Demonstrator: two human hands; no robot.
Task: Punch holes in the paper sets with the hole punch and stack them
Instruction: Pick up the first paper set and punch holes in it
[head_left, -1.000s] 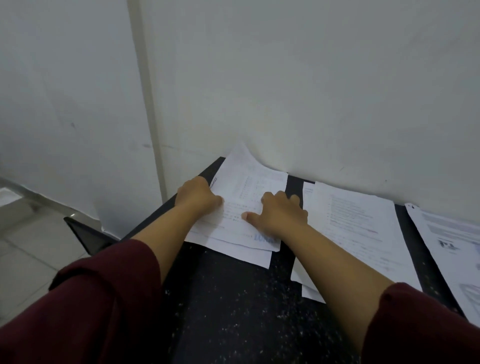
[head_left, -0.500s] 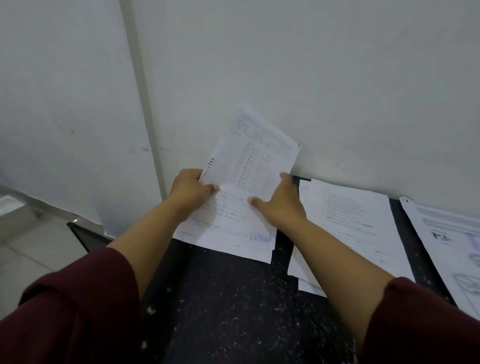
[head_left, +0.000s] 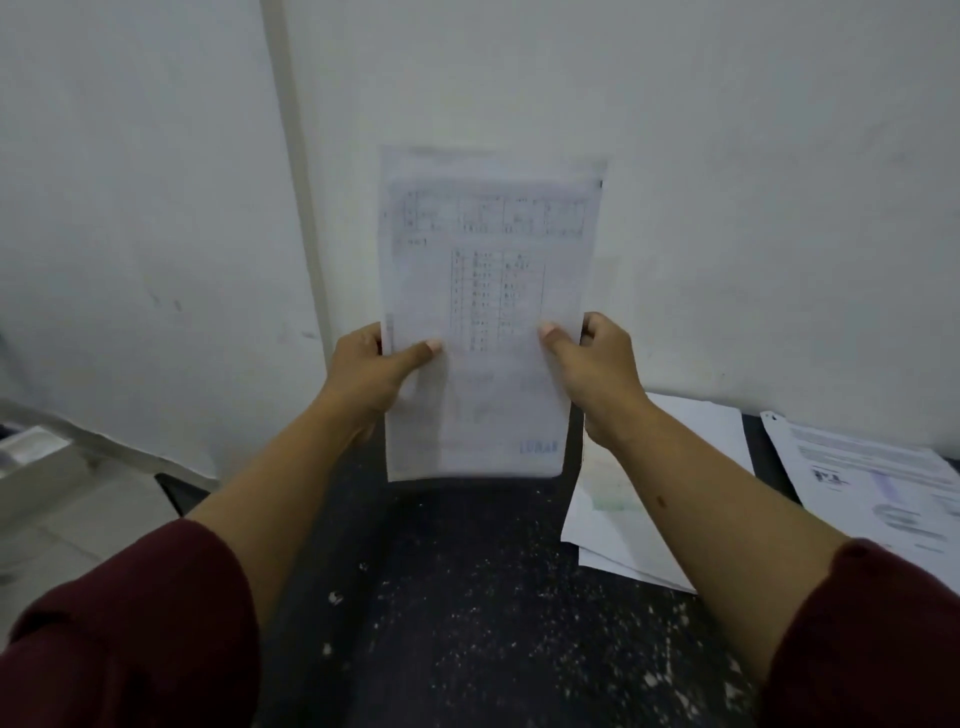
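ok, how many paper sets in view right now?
3. One paper set is held upright by the left hand and right hand; a second pile lies on the counter, partly behind the right forearm; a third lies at the right edge, cropped.

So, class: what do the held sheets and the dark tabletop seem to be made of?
Paper set: thin white matte office paper, printed with tables; it curves slightly between the left hand and right hand. Tabletop: black with white speckles and a faint sheen, probably stone or a laminate imitating it.
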